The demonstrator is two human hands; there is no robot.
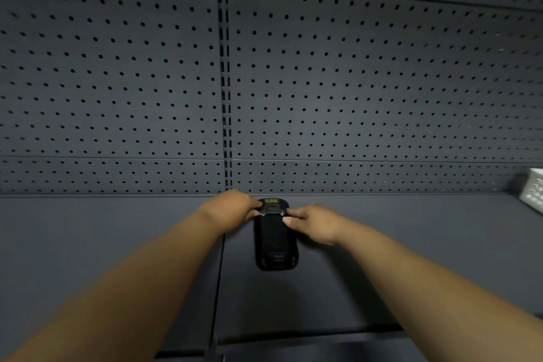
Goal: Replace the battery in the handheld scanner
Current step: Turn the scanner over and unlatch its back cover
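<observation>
A black handheld scanner [275, 239] lies back side up on the dark shelf [117, 229], its long axis pointing away from me. A small yellow-green label shows at its far end. My left hand [232, 209] grips the scanner's far left edge with curled fingers. My right hand [311, 222] pinches the far right edge, thumb nail visible against the body. Both hands press on the strip near the top of the back. The view is blurred, so I cannot tell whether the battery cover is on or off.
A dark pegboard wall [352, 82] rises behind the shelf, with a slotted upright post [225, 82] in the middle. A white perforated basket [533, 189] sits at the far right. A seam runs through the shelf left of the scanner.
</observation>
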